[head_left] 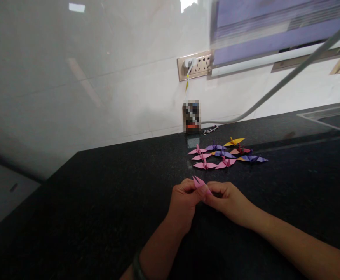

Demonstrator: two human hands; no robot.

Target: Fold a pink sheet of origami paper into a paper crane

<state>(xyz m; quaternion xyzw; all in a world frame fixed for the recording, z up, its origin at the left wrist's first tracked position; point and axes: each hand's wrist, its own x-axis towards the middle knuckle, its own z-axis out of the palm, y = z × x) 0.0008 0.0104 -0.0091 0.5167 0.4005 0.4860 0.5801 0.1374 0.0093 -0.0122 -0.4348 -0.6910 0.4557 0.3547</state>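
Between both hands is a partly folded piece of pink origami paper point(199, 182), with two narrow points sticking up to the left. My left hand point(185, 198) pinches it, thumb laid across the paper. From the other side my right hand point(224, 197) grips its lower right end between thumb and fingers. The parts of the paper under the fingertips are hidden. Just beyond the hands, several folded paper cranes stand in loose rows on the counter: pink cranes point(205, 165), purple cranes point(253, 159), a yellow crane point(234, 142) and a red-and-pink crane point(241, 150).
The black stone countertop point(114, 186) runs back to a pale tiled wall point(114, 77). A blurred-out upright device point(192, 116) leans there, its cable rising to a wall socket point(194, 65). A grey hose point(286, 79) slants down to the counter. The sink edge point(318, 116) lies at right.
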